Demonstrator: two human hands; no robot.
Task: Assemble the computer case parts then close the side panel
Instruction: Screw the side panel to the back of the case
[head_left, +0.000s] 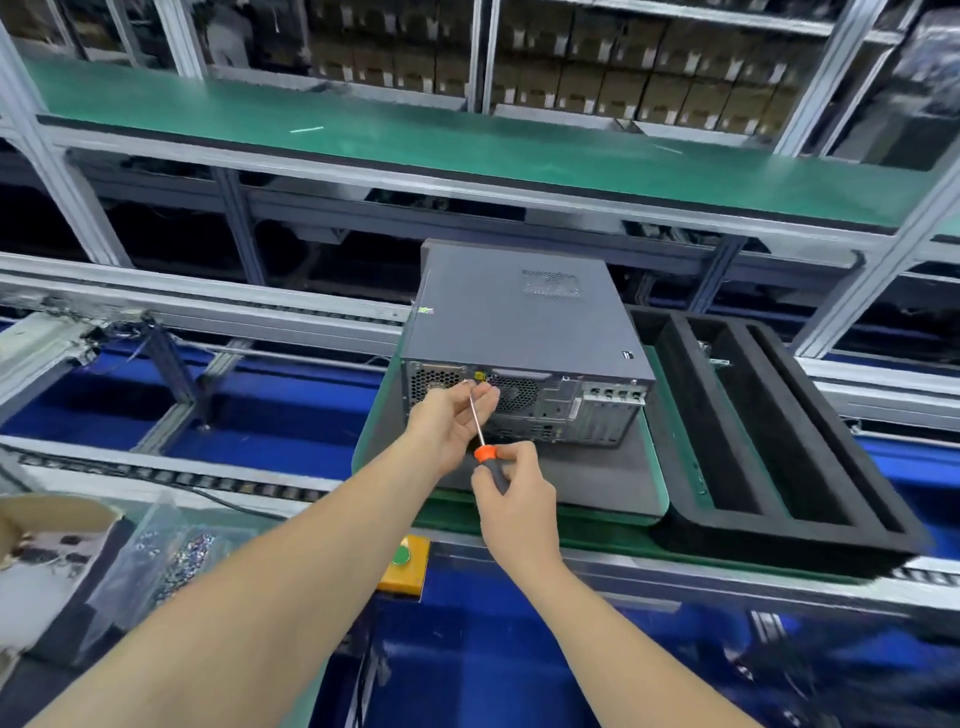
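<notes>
While the left hand pinches the screwdriver shaft near its tip, the right hand clamps its fingers round the handle. Side panel on, the computer case lies toward the far edge of the grey mat, with the black foam tray just beside it.

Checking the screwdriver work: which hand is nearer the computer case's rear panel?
Left. The left hand is right at the rear panel, by the screwdriver tip; the right hand is lower, back from it, gripping the screwdriver handle.
</notes>
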